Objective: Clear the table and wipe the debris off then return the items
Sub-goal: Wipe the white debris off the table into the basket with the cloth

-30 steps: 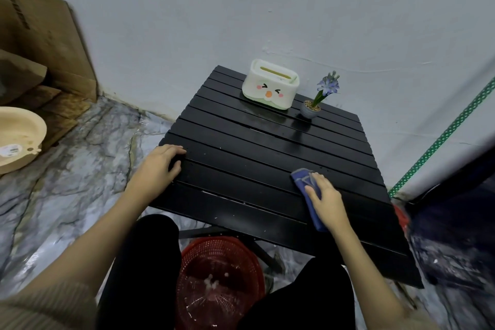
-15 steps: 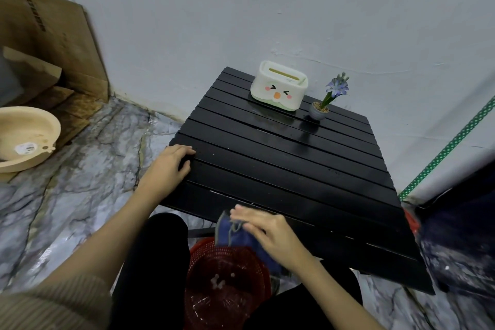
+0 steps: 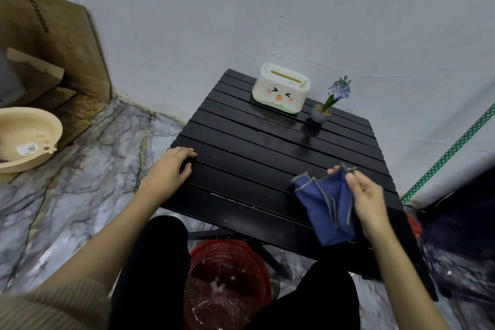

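Nearest, at 6 o'clock between the person's dark-clad knees, a red mesh basket (image 3: 226, 286) sits on the floor under the table's near edge, with pale crumbs of debris (image 3: 218, 284) in its bottom. Just beyond it stands the black slatted table (image 3: 267, 158). At 4 o'clock the right hand (image 3: 365, 195) is raised above the table's near right part, fingers pinched on the upper edge of a blue cloth (image 3: 328, 205) with grey stitched edging; the cloth hangs loose and folded beneath the grip. At 9 o'clock the left hand (image 3: 172, 169) lies palm down on the table's near left corner, fingers loosely curled over the slats, holding nothing. A few pale specks dot the slats near it. At the table's far side, 12 o'clock, sits a white tissue box (image 3: 280, 91) with a cartoon face, and just beside it at 1 o'clock a small potted blue flower (image 3: 325, 107). Off at 10 o'clock, a beige basin (image 3: 26, 136) rests on the marbled floor beside cardboard (image 3: 53, 43).
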A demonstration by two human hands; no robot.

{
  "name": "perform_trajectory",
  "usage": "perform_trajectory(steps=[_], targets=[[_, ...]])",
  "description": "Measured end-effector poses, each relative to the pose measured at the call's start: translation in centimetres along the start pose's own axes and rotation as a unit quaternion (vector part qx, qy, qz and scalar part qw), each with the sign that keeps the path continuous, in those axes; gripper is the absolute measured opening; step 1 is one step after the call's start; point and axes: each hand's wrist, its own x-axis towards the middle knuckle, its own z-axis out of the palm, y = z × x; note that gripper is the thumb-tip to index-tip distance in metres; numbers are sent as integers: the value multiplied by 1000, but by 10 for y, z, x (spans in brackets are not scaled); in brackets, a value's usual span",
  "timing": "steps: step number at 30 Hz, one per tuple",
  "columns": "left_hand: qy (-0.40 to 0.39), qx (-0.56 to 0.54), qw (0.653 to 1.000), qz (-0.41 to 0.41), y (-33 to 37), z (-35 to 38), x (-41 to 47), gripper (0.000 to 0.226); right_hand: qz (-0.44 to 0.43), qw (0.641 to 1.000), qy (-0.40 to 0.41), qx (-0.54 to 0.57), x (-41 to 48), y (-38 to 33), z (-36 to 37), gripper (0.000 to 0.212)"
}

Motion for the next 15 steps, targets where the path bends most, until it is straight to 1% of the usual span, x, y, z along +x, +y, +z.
perform_trajectory(steps=[2, 4, 6, 8, 10, 13, 15], targets=[[2, 0, 1000, 2, 0, 0, 0, 28, 3, 995, 41, -92, 18, 11, -17, 27], [5, -1, 1000, 4, -1, 1, 0, 28, -5, 981, 54, -187, 26, 21, -27, 21], [7, -2, 1000, 5, 0, 1, 0, 28, -10, 964, 12, -265, 26, 32, -28, 21], [9, -2, 1000, 6, -1, 1, 1, 28, -4, 951, -64, -302, 20, 46, -23, 25], [10, -2, 1000, 10, -2, 2, 1, 28, 4, 941, -108, -322, 12, 55, -19, 38], [10, -2, 1000, 10, -4, 3, 2, 28, -2, 932, -112, -345, 3, 58, -12, 57], [11, -2, 1000, 11, -3, 3, 3, 28, -15, 934, -98, -345, -1, 60, -7, 60]])
